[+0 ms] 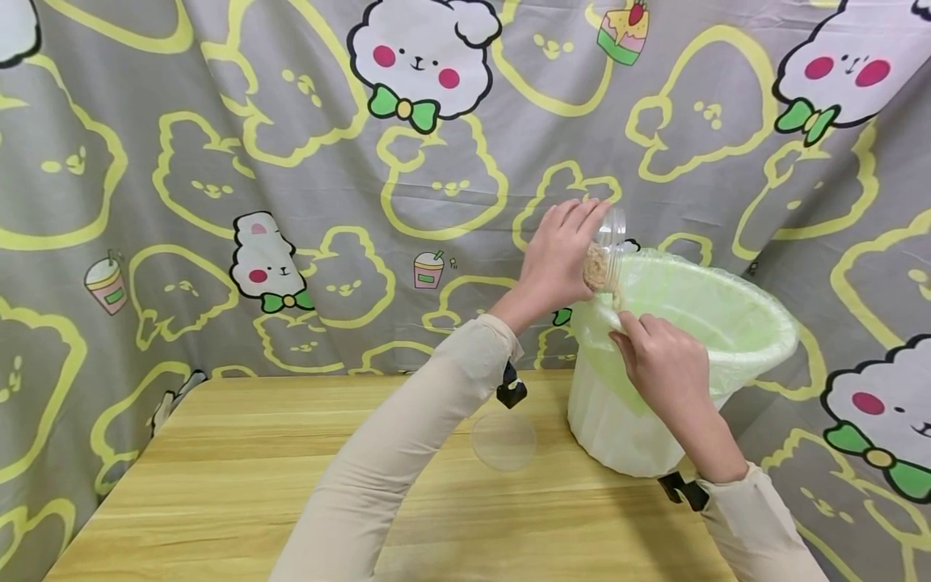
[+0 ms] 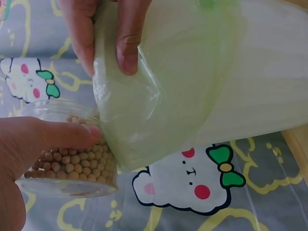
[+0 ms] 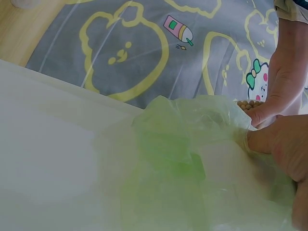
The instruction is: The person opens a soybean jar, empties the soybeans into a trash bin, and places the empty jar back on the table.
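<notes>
My left hand (image 1: pixel 554 263) grips a clear plastic jar (image 2: pixel 53 108), tipped on its side at the near-left rim of a white bin (image 1: pixel 614 420). Inside the jar lie many small round tan beans (image 2: pixel 79 163), piled along its lower wall and reaching toward the mouth. A thin pale-green bin liner (image 1: pixel 698 303) lines the bin and folds over its rim. My right hand (image 1: pixel 667 360) pinches the liner's edge between thumb and fingers, just below the jar's mouth. In the left wrist view the liner overlaps the mouth of the jar.
A round transparent lid (image 1: pixel 503 441) lies flat on the wooden table (image 1: pixel 240 461), left of the bin. Behind the table hangs a grey curtain (image 1: pixel 451 162) printed with cartoon animals. The bin stands near the table's right edge.
</notes>
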Action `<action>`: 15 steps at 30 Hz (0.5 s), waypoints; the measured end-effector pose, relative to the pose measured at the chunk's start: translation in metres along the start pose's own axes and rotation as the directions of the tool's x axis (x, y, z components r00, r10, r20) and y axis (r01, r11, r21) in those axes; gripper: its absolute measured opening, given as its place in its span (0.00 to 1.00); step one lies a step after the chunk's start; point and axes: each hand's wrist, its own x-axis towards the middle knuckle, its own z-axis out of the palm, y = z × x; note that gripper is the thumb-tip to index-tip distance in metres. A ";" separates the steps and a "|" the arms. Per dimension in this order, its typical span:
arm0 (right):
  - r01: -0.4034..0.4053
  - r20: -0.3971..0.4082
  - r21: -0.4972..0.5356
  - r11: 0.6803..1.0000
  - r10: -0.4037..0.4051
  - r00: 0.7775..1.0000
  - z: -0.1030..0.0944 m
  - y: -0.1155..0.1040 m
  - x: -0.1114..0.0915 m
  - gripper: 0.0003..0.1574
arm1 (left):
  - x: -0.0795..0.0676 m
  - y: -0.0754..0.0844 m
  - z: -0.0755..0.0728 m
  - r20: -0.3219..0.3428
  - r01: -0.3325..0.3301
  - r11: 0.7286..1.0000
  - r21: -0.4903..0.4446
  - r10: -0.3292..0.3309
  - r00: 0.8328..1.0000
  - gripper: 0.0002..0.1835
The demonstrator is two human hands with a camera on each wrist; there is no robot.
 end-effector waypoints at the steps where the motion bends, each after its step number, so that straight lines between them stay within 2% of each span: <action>1: -0.001 -0.001 0.000 1.000 0.001 1.000 0.000 0.000 0.000 0.12 | 0.000 0.000 0.000 0.000 0.001 1.000 0.000 -0.001 1.000 0.66; 6: 0.000 -0.001 -0.001 1.000 0.000 1.000 0.001 0.000 -0.002 0.12 | 0.000 0.003 0.001 -0.005 -0.002 1.000 -0.031 0.002 1.000 0.64; 15: 0.002 -0.022 0.004 1.000 -0.002 1.000 0.002 0.000 -0.001 0.13 | -0.002 0.006 0.004 -0.070 -0.043 0.998 -0.053 0.040 0.997 0.56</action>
